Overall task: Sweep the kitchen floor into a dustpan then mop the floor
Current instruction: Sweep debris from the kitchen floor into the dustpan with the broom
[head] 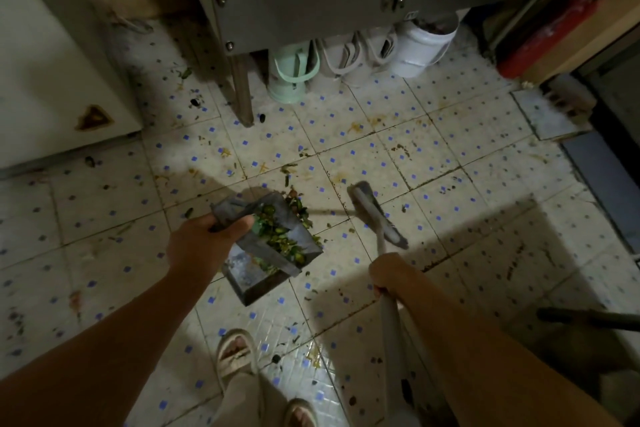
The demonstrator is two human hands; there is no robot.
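Dim kitchen, tiled floor (398, 135) littered. Sweeping step: left hand (204, 246) gripping dustpan (277, 267) of green scraps; right hand (391, 274) clamped round broom (377, 215). Next: brushing scraps at twelve o'clock inward.

A mint-green jug (288, 74) and a white tub (423, 48) stand under a metal cabinet (311, 7); a red cylinder (547, 31) leans nearby.

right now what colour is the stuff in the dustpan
Mostly green scraps, with some yellow bits, in the grey dustpan; seen in the head view.
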